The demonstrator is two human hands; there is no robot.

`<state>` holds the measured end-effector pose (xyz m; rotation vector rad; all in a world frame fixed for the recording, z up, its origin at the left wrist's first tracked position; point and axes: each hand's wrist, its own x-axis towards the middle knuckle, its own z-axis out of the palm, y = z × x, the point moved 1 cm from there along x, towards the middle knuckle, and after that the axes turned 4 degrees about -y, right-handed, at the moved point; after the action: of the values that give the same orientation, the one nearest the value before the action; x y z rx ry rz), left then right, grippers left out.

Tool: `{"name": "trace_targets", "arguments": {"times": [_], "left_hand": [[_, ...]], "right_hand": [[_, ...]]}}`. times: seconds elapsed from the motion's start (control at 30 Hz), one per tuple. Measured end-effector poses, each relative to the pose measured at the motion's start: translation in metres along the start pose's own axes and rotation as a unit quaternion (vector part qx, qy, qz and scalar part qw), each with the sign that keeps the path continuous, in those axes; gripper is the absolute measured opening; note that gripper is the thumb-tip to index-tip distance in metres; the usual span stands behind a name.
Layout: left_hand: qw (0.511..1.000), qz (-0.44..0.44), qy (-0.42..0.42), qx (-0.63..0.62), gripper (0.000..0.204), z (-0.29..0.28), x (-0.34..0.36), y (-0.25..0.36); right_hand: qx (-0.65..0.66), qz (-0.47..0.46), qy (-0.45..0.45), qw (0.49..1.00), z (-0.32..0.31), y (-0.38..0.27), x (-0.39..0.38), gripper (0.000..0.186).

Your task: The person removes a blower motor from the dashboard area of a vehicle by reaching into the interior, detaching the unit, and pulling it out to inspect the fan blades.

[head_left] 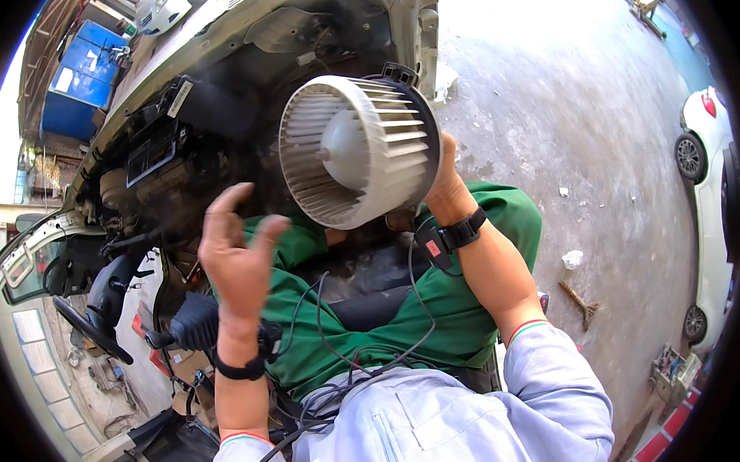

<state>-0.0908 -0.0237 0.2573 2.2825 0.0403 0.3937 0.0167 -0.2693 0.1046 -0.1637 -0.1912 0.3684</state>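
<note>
A car heater blower motor with a pale, dusty fan wheel [351, 146] is held up in front of me. Its finned open end faces left, and its dark base is on the right. My right hand [445, 175] grips that base from behind, so most of its fingers are hidden. To the left of the fan, my left hand [236, 252] is raised and empty. Its thumb and fingers are apart and a little blurred, and it does not touch the wheel. Both wrists wear black straps, with thin cables running over my lap.
A stripped car dashboard area [164, 157] spreads ahead and left, with a steering wheel [92, 330] and gear lever boot [198, 320]. A broom head [580, 303] and white scraps lie on the concrete floor [538, 135]. A white car [712, 219] stands far right, a blue cabinet [83, 74] far left.
</note>
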Motion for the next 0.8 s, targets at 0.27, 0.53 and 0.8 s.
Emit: {"name": "trace_targets", "arguments": {"times": [0.27,0.53,0.8], "left_hand": [[0.980,0.153,-0.121,-0.039,0.040,0.043,-0.021,0.033],[0.964,0.246,-0.096,-0.018,0.039,0.052,-0.021,0.034],[0.962,0.255,-0.096,-0.017,0.036,0.054,-0.024,0.037]], "right_hand": [[0.001,0.077,0.032,0.996,-0.010,0.006,-0.011,0.052],[-0.091,0.053,-0.138,0.985,0.023,0.006,-0.021,0.048],[-0.631,-0.059,-0.219,0.742,0.007,0.008,-0.012,0.053]]}}
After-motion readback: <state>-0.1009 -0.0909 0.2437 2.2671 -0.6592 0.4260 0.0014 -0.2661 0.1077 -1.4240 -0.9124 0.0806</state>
